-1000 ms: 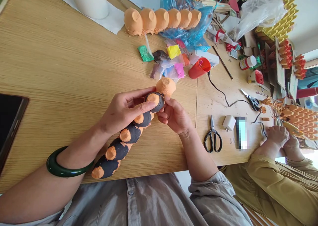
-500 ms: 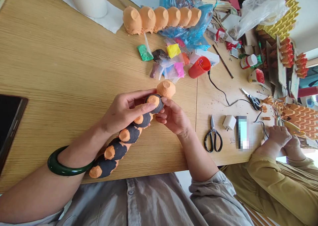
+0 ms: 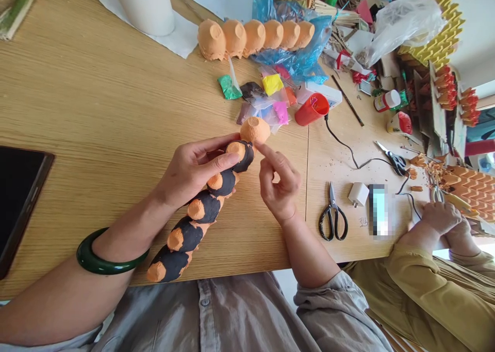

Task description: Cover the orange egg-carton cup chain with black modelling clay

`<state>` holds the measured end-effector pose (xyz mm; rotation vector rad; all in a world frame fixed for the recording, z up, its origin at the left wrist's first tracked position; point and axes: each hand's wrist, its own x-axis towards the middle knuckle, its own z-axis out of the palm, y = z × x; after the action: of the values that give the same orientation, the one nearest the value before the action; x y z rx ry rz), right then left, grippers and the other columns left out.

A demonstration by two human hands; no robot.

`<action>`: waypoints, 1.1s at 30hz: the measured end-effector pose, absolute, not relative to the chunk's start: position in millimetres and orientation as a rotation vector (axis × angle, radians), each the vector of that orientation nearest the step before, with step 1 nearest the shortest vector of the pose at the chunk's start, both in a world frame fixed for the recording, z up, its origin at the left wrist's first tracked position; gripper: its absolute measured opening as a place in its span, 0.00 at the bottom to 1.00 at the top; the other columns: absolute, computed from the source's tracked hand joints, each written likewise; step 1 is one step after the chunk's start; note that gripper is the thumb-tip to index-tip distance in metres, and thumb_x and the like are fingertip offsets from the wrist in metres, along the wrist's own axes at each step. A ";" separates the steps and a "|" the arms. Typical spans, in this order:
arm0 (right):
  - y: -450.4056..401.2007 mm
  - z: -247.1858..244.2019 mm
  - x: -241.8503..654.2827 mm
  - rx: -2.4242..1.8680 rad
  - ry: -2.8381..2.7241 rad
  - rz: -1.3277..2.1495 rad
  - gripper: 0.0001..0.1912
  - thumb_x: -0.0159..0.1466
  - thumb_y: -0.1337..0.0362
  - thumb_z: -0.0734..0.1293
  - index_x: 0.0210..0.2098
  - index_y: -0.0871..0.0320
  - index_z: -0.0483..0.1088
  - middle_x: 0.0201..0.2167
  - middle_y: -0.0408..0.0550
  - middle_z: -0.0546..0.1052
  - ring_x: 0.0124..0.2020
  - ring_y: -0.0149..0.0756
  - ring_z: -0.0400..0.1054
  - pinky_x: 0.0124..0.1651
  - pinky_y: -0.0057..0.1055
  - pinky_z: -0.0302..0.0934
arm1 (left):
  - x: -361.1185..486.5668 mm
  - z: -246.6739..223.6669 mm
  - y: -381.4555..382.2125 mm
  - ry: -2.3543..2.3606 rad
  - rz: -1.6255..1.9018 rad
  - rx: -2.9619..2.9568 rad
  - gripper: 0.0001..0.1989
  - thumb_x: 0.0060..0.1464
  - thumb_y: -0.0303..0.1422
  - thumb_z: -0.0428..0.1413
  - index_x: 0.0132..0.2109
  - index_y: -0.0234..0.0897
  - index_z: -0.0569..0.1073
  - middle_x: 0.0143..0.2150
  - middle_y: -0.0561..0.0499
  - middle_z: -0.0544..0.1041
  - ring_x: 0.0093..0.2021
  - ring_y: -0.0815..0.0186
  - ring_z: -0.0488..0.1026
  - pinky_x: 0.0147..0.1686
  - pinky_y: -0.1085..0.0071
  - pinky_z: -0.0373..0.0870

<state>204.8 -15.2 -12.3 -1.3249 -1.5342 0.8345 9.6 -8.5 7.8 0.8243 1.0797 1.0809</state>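
A strip of orange egg-carton cups slants up from the table's front edge. Black clay wraps the sides of most cups, leaving their tips orange; the top cup is bare orange. My left hand is closed around the upper part of the strip, thumb lying on the second cup from the top. At that cup's right edge, the stretched-out index finger of my right hand touches or nearly touches the clay. The other fingers of this hand are curled and hold nothing visible.
Small bags of coloured clay lie beyond the strip, beside a red cup. Another orange carton strip stands behind. Scissors, a white charger and a phone lie rightward. A co-worker's hands rest at far right.
My right hand has drawn slightly right and away from the strip, its grip loosened and index finger now extended. The strip's lower end has shifted a little right. My left hand keeps its hold.
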 end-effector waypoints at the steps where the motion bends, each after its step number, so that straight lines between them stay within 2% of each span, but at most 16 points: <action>1: -13.8 -14.8 206.4 -1.316 -1.591 0.836 0.15 0.72 0.62 0.69 0.54 0.45 0.84 0.31 0.45 0.73 0.32 0.40 0.65 0.44 0.42 0.71 | 9.5 7.7 -8.7 1.073 1.076 0.824 0.26 0.55 0.43 0.77 0.58 0.41 0.88 0.54 0.49 0.89 0.40 0.65 0.85 0.30 0.77 0.82; 3: -10.7 -19.4 209.0 -1.270 -1.661 0.858 0.16 0.70 0.65 0.69 0.52 0.45 0.85 0.31 0.46 0.74 0.34 0.40 0.67 0.48 0.43 0.72 | 9.1 8.1 -9.4 1.058 1.048 0.819 0.27 0.55 0.43 0.76 0.60 0.41 0.87 0.54 0.48 0.89 0.41 0.62 0.86 0.30 0.75 0.83; 6: -8.9 -23.0 209.4 -1.200 -1.694 0.877 0.17 0.72 0.67 0.67 0.52 0.45 0.86 0.34 0.46 0.78 0.34 0.37 0.67 0.50 0.41 0.71 | 8.8 6.8 -10.2 1.058 1.059 0.843 0.24 0.57 0.40 0.76 0.59 0.41 0.87 0.53 0.49 0.89 0.46 0.63 0.86 0.38 0.76 0.84; 9: -11.4 -21.9 202.8 -1.214 -1.573 0.957 0.17 0.73 0.65 0.66 0.54 0.47 0.85 0.31 0.43 0.76 0.31 0.33 0.65 0.42 0.36 0.68 | 9.0 2.5 -9.6 1.083 1.106 0.859 0.23 0.57 0.39 0.76 0.58 0.40 0.87 0.54 0.48 0.89 0.48 0.65 0.87 0.44 0.77 0.83; 14: -13.6 -18.0 188.5 -1.172 -1.172 1.346 0.17 0.71 0.58 0.68 0.53 0.51 0.85 0.20 0.35 0.63 0.23 0.30 0.57 0.29 0.31 0.58 | 9.3 -1.5 -6.8 1.165 1.145 0.909 0.28 0.53 0.41 0.77 0.59 0.39 0.87 0.53 0.48 0.90 0.51 0.62 0.87 0.47 0.75 0.83; 18: -14.4 -17.6 188.8 -1.049 -1.067 1.454 0.17 0.69 0.56 0.71 0.55 0.50 0.85 0.19 0.34 0.62 0.22 0.30 0.55 0.25 0.30 0.54 | 9.0 0.5 -6.2 1.151 1.172 0.908 0.27 0.54 0.42 0.77 0.59 0.41 0.87 0.57 0.48 0.88 0.56 0.59 0.86 0.52 0.73 0.82; 22: -16.7 -16.6 194.5 -1.107 -1.106 1.321 0.20 0.72 0.53 0.70 0.60 0.49 0.83 0.20 0.36 0.66 0.23 0.32 0.60 0.29 0.32 0.58 | 8.6 3.3 -7.8 1.116 1.145 0.881 0.26 0.56 0.41 0.75 0.61 0.41 0.86 0.55 0.49 0.89 0.53 0.60 0.86 0.48 0.72 0.83; 26: -17.3 -15.3 197.0 -1.115 -1.194 1.229 0.20 0.73 0.51 0.69 0.58 0.50 0.84 0.20 0.37 0.68 0.25 0.33 0.64 0.34 0.34 0.64 | 7.9 4.5 -8.8 1.075 1.148 0.838 0.25 0.57 0.40 0.75 0.61 0.46 0.86 0.54 0.52 0.89 0.47 0.64 0.86 0.37 0.77 0.82; 30: -18.4 -16.8 196.1 -1.066 -1.303 1.192 0.18 0.74 0.55 0.68 0.57 0.49 0.84 0.23 0.37 0.69 0.25 0.31 0.64 0.36 0.34 0.66 | 7.1 3.8 -7.9 1.077 1.176 0.876 0.24 0.56 0.41 0.76 0.59 0.46 0.87 0.53 0.52 0.89 0.46 0.64 0.86 0.40 0.77 0.83; 33: -19.6 -18.5 195.4 -1.070 -1.325 1.239 0.19 0.74 0.56 0.67 0.59 0.49 0.83 0.22 0.36 0.68 0.24 0.32 0.65 0.37 0.35 0.67 | 6.2 4.7 -7.8 1.114 1.167 0.874 0.24 0.56 0.41 0.75 0.59 0.44 0.87 0.55 0.50 0.89 0.50 0.61 0.86 0.40 0.76 0.84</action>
<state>195.4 -19.6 -18.5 -1.0704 -1.3247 1.2390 6.2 -7.8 4.7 0.8736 1.1144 1.1672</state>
